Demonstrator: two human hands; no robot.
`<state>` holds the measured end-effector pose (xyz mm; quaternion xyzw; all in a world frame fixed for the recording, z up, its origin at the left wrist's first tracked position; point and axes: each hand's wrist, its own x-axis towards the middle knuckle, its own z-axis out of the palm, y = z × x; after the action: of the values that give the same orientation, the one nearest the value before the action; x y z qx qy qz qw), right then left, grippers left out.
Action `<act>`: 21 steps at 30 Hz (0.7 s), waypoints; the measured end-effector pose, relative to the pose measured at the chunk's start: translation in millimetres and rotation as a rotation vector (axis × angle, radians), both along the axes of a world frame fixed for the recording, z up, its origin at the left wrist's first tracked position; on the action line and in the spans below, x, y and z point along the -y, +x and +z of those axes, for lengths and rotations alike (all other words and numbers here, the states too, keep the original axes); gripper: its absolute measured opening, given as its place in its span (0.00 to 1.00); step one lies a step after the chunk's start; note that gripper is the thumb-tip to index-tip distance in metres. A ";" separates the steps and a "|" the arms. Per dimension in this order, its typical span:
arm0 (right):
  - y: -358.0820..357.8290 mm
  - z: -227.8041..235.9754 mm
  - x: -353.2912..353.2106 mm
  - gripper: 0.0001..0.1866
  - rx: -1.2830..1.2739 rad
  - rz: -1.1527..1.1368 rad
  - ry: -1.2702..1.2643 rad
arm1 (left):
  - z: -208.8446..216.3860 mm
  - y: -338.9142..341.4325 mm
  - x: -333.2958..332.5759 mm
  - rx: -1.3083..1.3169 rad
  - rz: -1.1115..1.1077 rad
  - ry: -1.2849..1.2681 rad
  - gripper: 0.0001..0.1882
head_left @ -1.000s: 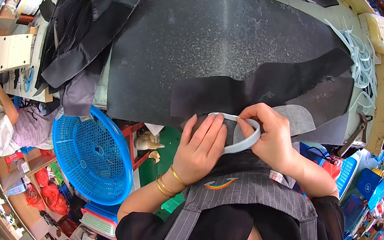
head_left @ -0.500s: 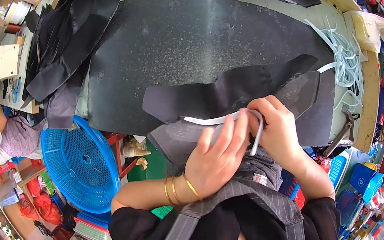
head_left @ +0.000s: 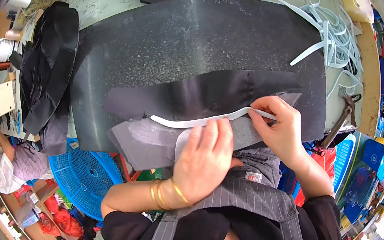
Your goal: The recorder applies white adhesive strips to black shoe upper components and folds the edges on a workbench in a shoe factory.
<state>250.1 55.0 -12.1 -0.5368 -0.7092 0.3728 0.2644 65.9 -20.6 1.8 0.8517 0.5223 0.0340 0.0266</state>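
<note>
Lying along the seam: the white strip (head_left: 177, 123) is laid along the lower edge of the black panel (head_left: 190, 93), with the grey panel (head_left: 138, 143) just below.
Right hand (head_left: 276, 126): the strip is pinched between thumb and forefinger near its right end, and a short tail is framed by the curl of the hand.
Left hand (head_left: 203, 163): the strip is touched by the fingertips; the fingers are stretched out and closed around nothing.
Rounded patch (head_left: 244, 133): its lighter grey surface is partly covered by the left hand; whether it is joined to the grey panel cannot be made out.
Mat (head_left: 132, 56): both panels are partly carried by its dark, scuffed surface, which is borne by the pale bench (head_left: 97, 8).
Bench's right end: pale blue strips (head_left: 333, 41) are heaped in a tangle, with a hammer (head_left: 337, 126) placed nearer the right forearm.
Left side: black pieces (head_left: 47, 67) are piled up, and a blue mesh basket (head_left: 73, 172) is seen below.
</note>
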 end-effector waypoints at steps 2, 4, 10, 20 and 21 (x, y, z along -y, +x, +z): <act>-1.9 -1.4 -4.5 0.07 0.044 0.022 -0.005 | -8.1 5.5 -8.4 0.161 -0.097 0.071 0.41; -1.4 -5.1 -3.4 0.09 0.016 0.008 0.039 | -10.9 7.2 -8.3 0.175 -0.086 0.063 0.39; 23.9 -22.1 1.5 0.07 -0.165 -0.125 0.103 | -7.8 10.5 -11.0 0.156 -0.079 0.052 0.36; 33.8 16.0 -65.3 0.19 0.378 0.081 -0.206 | -17.5 9.7 -12.7 0.024 -0.138 0.183 0.28; 35.7 20.7 -75.7 0.21 0.535 0.135 -0.159 | -18.5 7.7 -13.3 0.033 -0.142 0.188 0.28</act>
<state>285.8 130.7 8.5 -0.5868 -0.7564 0.2890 -0.0007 73.6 -7.3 -16.7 0.8846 0.4546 0.0950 -0.0423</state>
